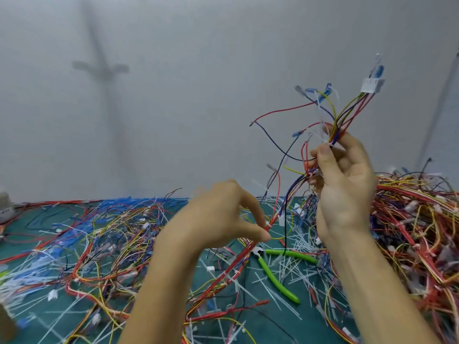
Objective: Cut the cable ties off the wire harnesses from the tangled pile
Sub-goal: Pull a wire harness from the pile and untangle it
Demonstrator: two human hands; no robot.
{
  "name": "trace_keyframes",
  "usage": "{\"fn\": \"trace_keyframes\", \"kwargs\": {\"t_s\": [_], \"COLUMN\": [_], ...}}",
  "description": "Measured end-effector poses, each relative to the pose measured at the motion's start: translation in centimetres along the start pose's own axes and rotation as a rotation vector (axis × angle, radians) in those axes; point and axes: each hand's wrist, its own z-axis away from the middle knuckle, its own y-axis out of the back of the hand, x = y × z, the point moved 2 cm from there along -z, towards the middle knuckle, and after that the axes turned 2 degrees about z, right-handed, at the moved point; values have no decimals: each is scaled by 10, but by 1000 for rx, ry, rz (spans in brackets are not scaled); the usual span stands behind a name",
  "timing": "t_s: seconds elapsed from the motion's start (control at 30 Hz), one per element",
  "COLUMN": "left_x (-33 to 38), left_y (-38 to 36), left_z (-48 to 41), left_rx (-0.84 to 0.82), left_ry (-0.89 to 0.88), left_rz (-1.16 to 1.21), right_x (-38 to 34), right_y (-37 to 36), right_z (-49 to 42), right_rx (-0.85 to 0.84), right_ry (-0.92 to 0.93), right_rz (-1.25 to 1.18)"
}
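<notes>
My right hand (344,175) is raised above the table and grips a wire harness (347,112) whose coloured wires fan upward to a white connector (371,85) and blue terminals. A white cable tie (325,141) binds the bundle at my fingertips. Lower and left, my left hand (223,214) pinches the same harness's red trunk (269,223) at another white tie. Green-handled cutters (278,276) lie on the mat under both hands, held by neither. The tangled pile (417,224) rises at the right.
A green cutting mat (315,316) is strewn with cut white tie ends and loose harnesses (104,244) across the left and middle. A grey wall stands behind the table. A pale object (5,207) sits at the far left edge.
</notes>
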Motion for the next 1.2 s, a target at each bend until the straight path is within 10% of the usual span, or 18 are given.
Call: {"fn": "trace_keyframes", "kwargs": {"t_s": [0.23, 0.63, 0.8, 1.03, 1.2], "left_x": [-15, -22, -12, -7, -5], "left_y": [-11, 20, 9, 13, 22], "left_z": [-13, -7, -14, -10, 1], "left_rx": [96, 727, 669, 394, 588], "left_ry": [54, -83, -46, -132, -24], "left_rz": [57, 1167, 993, 164, 101], "right_x": [6, 4, 3, 16, 18], "right_y": [-2, -26, -39, -32, -27], "right_z": [1, 22, 37, 35, 30], "right_rx": [-12, -546, -623, -534, -497], "right_ry": [-53, -309, -317, -421, -525], "right_rz": [-4, 155, 143, 213, 123]}}
